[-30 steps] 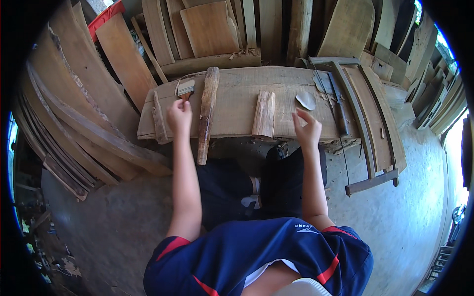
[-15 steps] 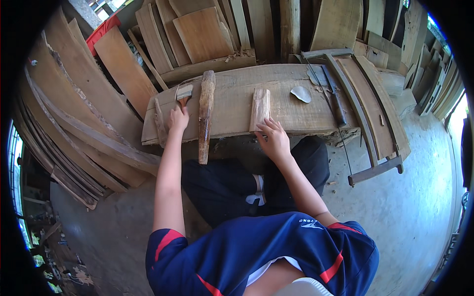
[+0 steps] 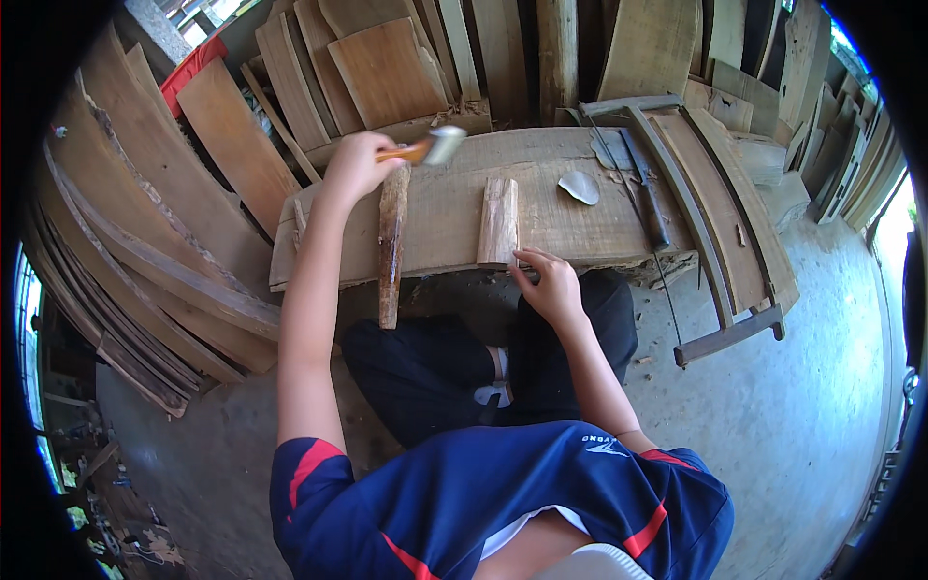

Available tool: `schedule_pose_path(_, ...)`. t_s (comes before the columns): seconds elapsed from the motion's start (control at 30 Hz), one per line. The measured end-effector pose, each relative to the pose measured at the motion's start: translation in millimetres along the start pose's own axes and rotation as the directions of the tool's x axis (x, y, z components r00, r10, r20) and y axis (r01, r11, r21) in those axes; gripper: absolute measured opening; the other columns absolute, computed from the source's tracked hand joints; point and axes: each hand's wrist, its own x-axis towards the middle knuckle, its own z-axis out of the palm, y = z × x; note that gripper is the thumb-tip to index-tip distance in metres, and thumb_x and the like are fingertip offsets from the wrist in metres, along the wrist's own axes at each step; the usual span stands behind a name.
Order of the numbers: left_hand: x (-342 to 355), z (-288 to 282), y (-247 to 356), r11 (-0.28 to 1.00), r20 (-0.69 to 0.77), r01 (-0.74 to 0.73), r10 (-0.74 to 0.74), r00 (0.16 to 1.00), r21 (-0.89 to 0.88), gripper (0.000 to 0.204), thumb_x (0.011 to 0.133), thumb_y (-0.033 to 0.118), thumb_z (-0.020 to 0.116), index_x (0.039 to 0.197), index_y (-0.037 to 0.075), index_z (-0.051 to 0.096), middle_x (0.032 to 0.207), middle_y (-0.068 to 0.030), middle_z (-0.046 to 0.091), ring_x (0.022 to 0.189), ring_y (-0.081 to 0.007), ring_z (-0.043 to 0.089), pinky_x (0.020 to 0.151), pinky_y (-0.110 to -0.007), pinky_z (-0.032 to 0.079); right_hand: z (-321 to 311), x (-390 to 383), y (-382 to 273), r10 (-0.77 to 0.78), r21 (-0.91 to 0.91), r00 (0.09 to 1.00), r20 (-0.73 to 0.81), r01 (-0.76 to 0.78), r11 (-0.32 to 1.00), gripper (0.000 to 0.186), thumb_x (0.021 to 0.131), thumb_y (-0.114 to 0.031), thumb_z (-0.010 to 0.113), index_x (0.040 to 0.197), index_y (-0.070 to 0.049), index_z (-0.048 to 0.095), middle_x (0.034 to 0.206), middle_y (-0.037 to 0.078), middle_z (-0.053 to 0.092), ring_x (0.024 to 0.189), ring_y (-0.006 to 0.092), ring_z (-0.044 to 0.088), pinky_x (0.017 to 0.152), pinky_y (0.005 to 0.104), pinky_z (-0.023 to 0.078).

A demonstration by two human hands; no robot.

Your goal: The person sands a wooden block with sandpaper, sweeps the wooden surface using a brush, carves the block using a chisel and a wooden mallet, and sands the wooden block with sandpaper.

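My left hand (image 3: 358,169) is closed around the wooden handle of a flat paintbrush (image 3: 418,152). Its pale bristles point right and are blurred by motion. The brush is over the far side of the thick plank bench (image 3: 440,222), above the end of a dark, barky stick (image 3: 391,237) that lies across the bench and overhangs its near edge. A short split block of wood (image 3: 499,222) lies mid-bench. My right hand (image 3: 554,288), fingers apart, is beside the block's near right corner; whether a fingertip touches it I cannot tell.
On the bench's right lie a pale oval disc (image 3: 578,188), a dark-handled saw (image 3: 654,217) and a wooden frame saw (image 3: 720,290) overhanging the near edge. A thin wood piece (image 3: 299,217) lies at the left end. Boards (image 3: 232,135) lean behind and to the left. My crossed legs (image 3: 416,372) are below.
My left hand has lifted the brush from the bench's left end, up and to the right, and its bristles now point right. My right hand has drawn back slightly from the block.
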Motion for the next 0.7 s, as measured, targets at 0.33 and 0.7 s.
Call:
schedule_pose_path(0.33,82,76,109,0.899,0.316,-0.14,0.002,0.949,0.415,0.013,0.07,0.014,0.066,0.076,0.002,0.068,0.075,-0.0128,0.067,0.07,-0.0264,0.065,0.063,-0.036,0.052,24,5,-20,-0.104,-0.094,0.986,0.132,0.116,0.989,0.027,0.081,-0.027,0.06,0.098,-0.006,0.063,0.114,0.012,0.059,0.108,0.0297,0.055,0.09,0.0367,0.045)
schedule_pose_path(0.7,75,42,135,0.96,0.783,-0.241,0.04,0.62,0.142,0.024,0.059,0.013,0.077,0.078,0.001,0.068,0.07,-0.0117,0.066,0.065,-0.0227,0.065,0.059,-0.032,0.051,20,6,-12,-0.066,-0.099,0.98,0.19,0.086,0.991,0.025,0.083,-0.027,0.057,0.094,-0.006,0.064,0.11,0.01,0.061,0.105,0.0272,0.056,0.09,0.0419,0.045)
